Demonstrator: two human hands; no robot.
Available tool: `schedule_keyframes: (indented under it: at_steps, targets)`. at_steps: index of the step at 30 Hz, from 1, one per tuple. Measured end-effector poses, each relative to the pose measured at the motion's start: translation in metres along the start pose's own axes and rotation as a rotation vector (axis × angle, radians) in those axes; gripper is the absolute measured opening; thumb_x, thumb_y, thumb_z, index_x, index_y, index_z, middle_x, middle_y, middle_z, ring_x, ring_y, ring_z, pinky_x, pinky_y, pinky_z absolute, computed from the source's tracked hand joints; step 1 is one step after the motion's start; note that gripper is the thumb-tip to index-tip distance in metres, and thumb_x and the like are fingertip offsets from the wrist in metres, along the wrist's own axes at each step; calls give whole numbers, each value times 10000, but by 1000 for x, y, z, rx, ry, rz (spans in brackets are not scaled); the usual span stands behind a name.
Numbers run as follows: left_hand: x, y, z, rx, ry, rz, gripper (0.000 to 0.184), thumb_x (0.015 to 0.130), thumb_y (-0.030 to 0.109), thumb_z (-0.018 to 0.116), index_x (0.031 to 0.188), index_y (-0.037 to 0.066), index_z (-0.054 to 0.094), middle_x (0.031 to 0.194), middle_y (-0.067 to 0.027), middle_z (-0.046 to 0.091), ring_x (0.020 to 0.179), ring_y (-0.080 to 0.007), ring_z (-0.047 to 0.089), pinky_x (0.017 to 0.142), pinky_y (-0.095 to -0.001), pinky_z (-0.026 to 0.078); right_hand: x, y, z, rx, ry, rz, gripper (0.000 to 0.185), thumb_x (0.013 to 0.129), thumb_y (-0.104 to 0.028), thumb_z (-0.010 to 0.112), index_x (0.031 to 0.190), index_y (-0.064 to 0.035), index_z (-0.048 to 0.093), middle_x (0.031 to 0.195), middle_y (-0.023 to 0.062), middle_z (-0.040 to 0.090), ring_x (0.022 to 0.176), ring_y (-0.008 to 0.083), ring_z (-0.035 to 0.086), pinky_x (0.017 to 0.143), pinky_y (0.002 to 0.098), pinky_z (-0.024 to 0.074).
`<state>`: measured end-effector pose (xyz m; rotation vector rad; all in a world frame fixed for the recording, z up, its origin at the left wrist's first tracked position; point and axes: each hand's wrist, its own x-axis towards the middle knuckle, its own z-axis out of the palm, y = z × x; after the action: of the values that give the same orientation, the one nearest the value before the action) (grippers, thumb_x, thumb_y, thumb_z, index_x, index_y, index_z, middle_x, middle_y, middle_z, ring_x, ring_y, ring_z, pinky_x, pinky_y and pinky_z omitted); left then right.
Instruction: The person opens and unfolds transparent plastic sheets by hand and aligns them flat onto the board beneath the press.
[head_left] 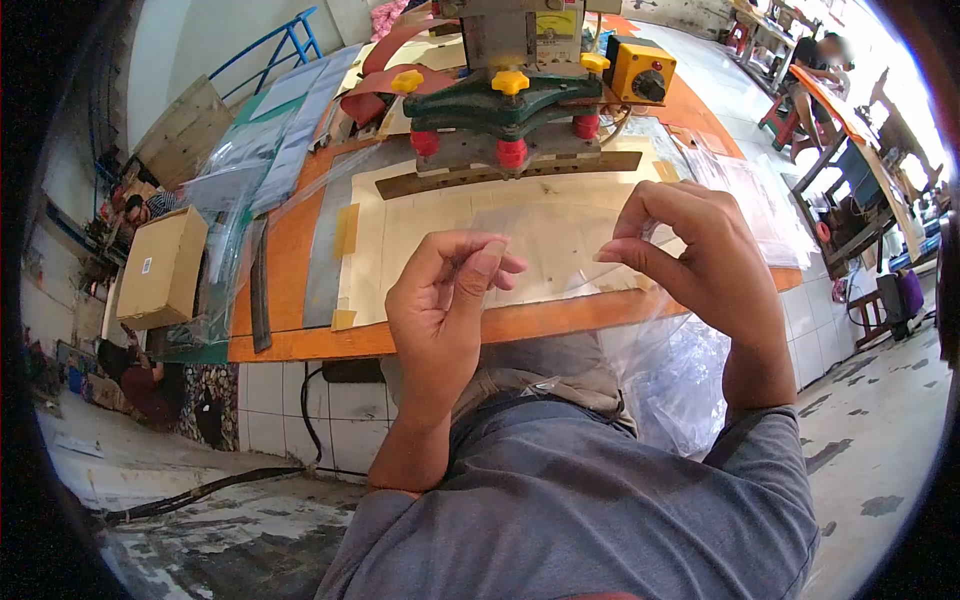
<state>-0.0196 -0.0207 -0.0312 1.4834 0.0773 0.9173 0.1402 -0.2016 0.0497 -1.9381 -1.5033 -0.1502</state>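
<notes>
My left hand (440, 305) is held over the front edge of the work table, its fingers curled and its thumb pressed to the fingertips. Opposite it, my right hand (700, 245) makes a pinch with thumb and index finger. A thin clear plastic sheet (560, 240) shows faintly between the two hands, and both seem to grip its edges; its outline is hard to follow. Under it lies a cream-coloured board (400, 235) taped to a grey plate. A press head (505, 110) with yellow knobs and red feet stands just behind, above a flat metal bar (400, 185).
A yellow control box (640, 75) sits right of the press. More clear plastic sheets (745, 200) lie on the table's right side, and crumpled plastic (680, 380) hangs by my lap. At left are a cardboard box (165, 265) and stacked sheets (285, 130). Other people sit farther off.
</notes>
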Motion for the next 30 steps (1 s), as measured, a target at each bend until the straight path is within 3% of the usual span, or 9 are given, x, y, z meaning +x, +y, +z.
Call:
schedule_keyframes:
  at_steps: [5,7,11,13,17,20,22,30]
  targets:
    - [-1,-5,-4,16,-43,27,157,1051,60,623,1175,-37,629,1074,-109,704,958,-156,686,860,-281,540,-1,3,1,57,-12,-3,275,906,-254,783,814,-28,655,732,127,674,703,334,679,646,419,500]
    - [-1,-6,-6,-15,-52,8,168,1048,50,624,1194,-32,624,1091,-109,700,979,-161,688,868,-284,540,-1,4,-2,1,-63,21,174,922,-188,772,855,-37,719,752,65,718,748,218,705,675,355,510]
    - [-2,-5,-3,-86,-31,-77,198,1018,53,655,1199,-19,619,1073,-96,704,956,-172,687,842,-290,532,2,3,-3,-19,-72,-5,209,950,-223,741,844,-44,717,728,56,709,738,214,697,673,349,511]
    - [-1,-6,-6,-94,-39,-75,207,1014,55,660,1204,-17,619,1067,-92,701,963,-173,683,844,-296,525,3,3,0,-79,-31,-85,327,984,-319,684,811,-43,649,705,136,637,708,351,668,643,431,498]
    - [-2,-9,-9,-123,-47,-68,220,1020,86,657,1213,-13,620,1041,-81,690,955,-170,668,844,-310,506,4,3,8,-173,12,-139,301,952,-297,729,822,-44,629,707,116,614,712,320,664,641,413,500]
    - [-2,-8,-10,-101,-25,-56,219,1039,110,632,1217,-17,620,1009,-72,684,922,-166,658,830,-307,502,4,0,11,118,70,-133,280,902,-254,786,834,-43,615,719,89,597,712,274,657,630,392,491]
    - [-3,-9,-12,-89,-33,-56,218,1045,113,620,1218,-20,620,1003,-72,684,919,-164,656,824,-303,499,0,3,7,153,-7,-88,277,859,-220,825,831,-43,613,724,65,598,694,244,645,619,379,481]
    - [-5,-13,-12,-143,-78,-87,269,1094,207,563,1204,-32,618,911,-109,695,829,-155,644,778,-297,507,-1,8,5,18,-21,-124,301,884,-267,798,788,-39,626,704,102,615,665,303,634,608,406,466]
